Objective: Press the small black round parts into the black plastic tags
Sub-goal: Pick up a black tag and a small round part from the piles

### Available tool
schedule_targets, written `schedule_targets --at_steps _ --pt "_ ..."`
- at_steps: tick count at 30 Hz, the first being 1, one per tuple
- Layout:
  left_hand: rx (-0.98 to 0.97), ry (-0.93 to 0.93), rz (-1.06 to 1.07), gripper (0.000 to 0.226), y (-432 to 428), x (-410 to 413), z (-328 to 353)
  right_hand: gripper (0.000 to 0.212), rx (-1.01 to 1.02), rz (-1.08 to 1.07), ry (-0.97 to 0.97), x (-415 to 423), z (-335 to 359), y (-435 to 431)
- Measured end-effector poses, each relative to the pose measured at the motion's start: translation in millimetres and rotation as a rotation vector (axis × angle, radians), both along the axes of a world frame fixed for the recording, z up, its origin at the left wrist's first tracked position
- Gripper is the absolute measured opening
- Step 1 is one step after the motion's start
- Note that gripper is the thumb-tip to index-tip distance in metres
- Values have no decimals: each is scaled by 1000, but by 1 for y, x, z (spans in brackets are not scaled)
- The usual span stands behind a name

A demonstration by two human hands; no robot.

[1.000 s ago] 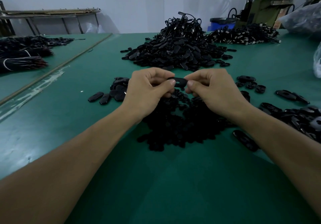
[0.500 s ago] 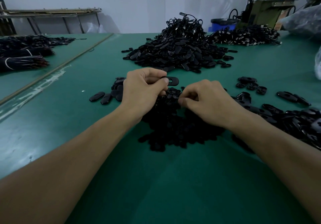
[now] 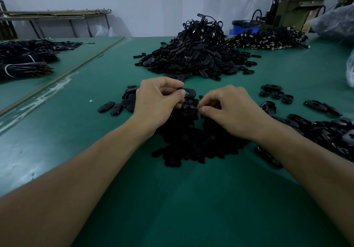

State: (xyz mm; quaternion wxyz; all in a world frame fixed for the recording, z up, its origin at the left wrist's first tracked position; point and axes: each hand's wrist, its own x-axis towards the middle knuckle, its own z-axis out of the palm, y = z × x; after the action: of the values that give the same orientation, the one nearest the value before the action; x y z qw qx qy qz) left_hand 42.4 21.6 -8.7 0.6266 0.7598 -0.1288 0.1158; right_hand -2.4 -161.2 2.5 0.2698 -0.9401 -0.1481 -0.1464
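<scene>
Left grip (image 3: 159,101): clamped on black tag (image 3: 188,92); right grip (image 3: 229,110): fingers (image 3: 203,110) curled at pile of round parts (image 3: 191,137) on green counter (image 3: 191,199); whether clamped on one, cannot tell

Blue bucket (image 3: 244,28) beside olive machine (image 3: 293,15)

Left hand (image 3: 157,101) and right hand (image 3: 233,110) bare — forearms (image 3: 80,172) unsleeved, thumbnails short.
</scene>
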Motion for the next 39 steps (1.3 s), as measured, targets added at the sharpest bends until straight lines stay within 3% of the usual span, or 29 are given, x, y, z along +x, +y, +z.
schedule_targets --at_steps 6,20,35,39 --pt "10 11 -9 12 0 -1 1 12 -39 18 15 0 0 3" --pt "23 -6 -34 13 0 -3 2 18 381 -41 -18 -2 4 -1" --pt "12 -24 -60 14 -1 -3 1 10 644 7 155 -2 5 0" --pt "9 -29 -66 15 -2 -4 1 6 583 -25 72 -3 5 0"
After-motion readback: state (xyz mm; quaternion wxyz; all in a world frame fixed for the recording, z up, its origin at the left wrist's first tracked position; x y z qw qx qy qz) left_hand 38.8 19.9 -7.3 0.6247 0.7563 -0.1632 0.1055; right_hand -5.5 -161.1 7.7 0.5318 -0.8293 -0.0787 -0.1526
